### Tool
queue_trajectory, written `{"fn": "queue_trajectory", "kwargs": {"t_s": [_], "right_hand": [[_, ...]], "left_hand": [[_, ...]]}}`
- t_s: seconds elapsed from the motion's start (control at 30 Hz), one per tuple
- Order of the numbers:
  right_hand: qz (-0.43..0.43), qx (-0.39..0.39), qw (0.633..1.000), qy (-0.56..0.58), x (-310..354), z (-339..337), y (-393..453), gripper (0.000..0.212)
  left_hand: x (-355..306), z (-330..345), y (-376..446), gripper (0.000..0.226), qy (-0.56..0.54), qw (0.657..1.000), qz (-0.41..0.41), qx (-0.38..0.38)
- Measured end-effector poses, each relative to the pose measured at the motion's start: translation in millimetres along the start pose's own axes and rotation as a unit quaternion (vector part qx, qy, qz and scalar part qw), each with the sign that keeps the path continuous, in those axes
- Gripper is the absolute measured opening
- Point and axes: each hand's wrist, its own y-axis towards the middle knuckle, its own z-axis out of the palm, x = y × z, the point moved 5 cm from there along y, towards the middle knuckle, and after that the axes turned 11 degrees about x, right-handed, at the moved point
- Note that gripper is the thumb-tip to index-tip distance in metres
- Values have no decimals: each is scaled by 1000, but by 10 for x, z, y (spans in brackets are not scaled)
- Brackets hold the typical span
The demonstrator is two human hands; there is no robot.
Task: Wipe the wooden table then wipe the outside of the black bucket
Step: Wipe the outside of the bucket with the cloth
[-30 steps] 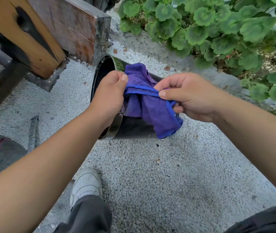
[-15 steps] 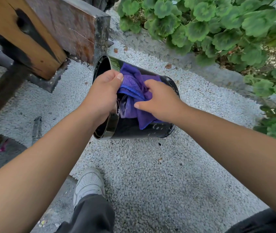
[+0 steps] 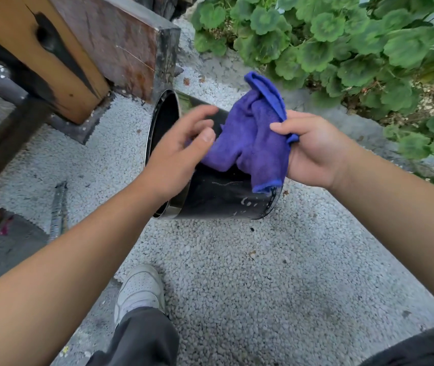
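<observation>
The black bucket point(image 3: 218, 196) lies on its side on the pebble ground, with its open mouth facing left. Just above its side hangs a purple cloth point(image 3: 252, 138) with a blue hem, and my right hand point(image 3: 313, 151) grips the cloth's right edge. My left hand point(image 3: 181, 149) hovers over the bucket's rim end with its fingers spread, blurred, its thumb close to the cloth's left side. The wooden table's point(image 3: 52, 56) thick orange-brown beam fills the upper left corner.
A rusty metal block point(image 3: 120, 43) stands behind the bucket. Green leafy plants point(image 3: 342, 43) line a concrete kerb at the upper right. A thin metal bar point(image 3: 57, 210) lies on the ground at left. My white shoe point(image 3: 139, 289) stands below the bucket.
My left hand has let go of the bucket rim and opened. My right hand has lifted the cloth off the bucket's side and pulled it up and to the right.
</observation>
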Motion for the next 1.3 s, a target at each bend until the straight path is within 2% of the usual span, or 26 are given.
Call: {"fn": "queue_trajectory", "kwargs": {"t_s": [0.07, 0.13, 0.2, 0.27, 0.3, 0.37, 0.4, 0.43, 0.47, 0.5, 0.53, 0.57, 0.67, 0.73, 0.8, 0.87, 0.93, 0.97, 1.03, 1.1, 1.23, 1.3], "right_hand": [[-11, 73, 997, 26, 7, 183, -25, 57], [-27, 105, 994, 26, -7, 345, -3, 44], [-46, 40, 998, -4, -52, 390, 69, 31], [-68, -74, 994, -52, -82, 347, 118, 39], [-83, -103, 988, -75, -85, 322, 132, 48], [-116, -91, 972, -183, -39, 326, 139, 54], [-122, -66, 946, -294, 18, 336, 140, 52], [-109, -38, 900, -420, 48, 369, 147, 55], [-84, -13, 844, -529, 46, 379, 163, 70], [-55, 10, 799, -598, 3, 372, 184, 84], [-41, 24, 778, -626, -49, 381, 212, 90], [-48, 33, 783, -620, -89, 416, 230, 86], [-132, 21, 874, -467, -183, 427, 303, 57], [-174, -41, 892, -414, -151, 357, 352, 46], [-221, -127, 908, -333, -122, 231, 363, 45], [-254, -247, 900, -256, -198, 119, 326, 44], [-248, -314, 871, -284, -403, 170, 301, 49], [-244, -306, 858, -333, -528, 275, 307, 54], [-260, -240, 819, -451, -755, 518, 347, 60], [-269, -204, 758, -557, -900, 604, 416, 56], [-278, -291, 675, -619, -968, 503, 470, 49], [-266, -337, 655, -622, -983, 412, 492, 47]], "left_hand": [[-55, 95, 16, 37, 36, 997, 30, 65], [-104, 145, 33, 36, 78, 992, 44, 89], [-77, 140, 59, 30, 105, 992, 28, 71], [-31, 134, 77, 29, 148, 987, 18, 61], [-18, 138, 76, 23, 161, 985, 23, 65], [-9, 117, 59, 6, 123, 989, 35, 67], [7, 97, 51, 8, 68, 995, 30, 70], [21, 75, 32, 12, 1, 997, 18, 75], [41, 55, 26, 15, -50, 996, 7, 75], [49, 38, 22, 19, -77, 995, -2, 70], [45, 22, 20, 19, -79, 995, -5, 62], [44, 13, 25, 19, -73, 996, -4, 56], [121, -4, 18, 17, -90, 996, 1, 18], [178, -42, -18, 19, -121, 992, 16, -9], [247, -100, -62, 28, -142, 989, 27, -36], [284, -156, -109, 32, -145, 986, 37, -71], [303, -169, -117, 36, -149, 984, 40, -89], [316, -157, -111, 37, -150, 984, 37, -91], [344, -131, -94, 41, -155, 983, 33, -88], [375, -129, -81, 42, -141, 986, 37, -82], [441, -189, -96, 41, -87, 993, 41, -70], [457, -247, -112, 42, -72, 993, 49, -76]]}}
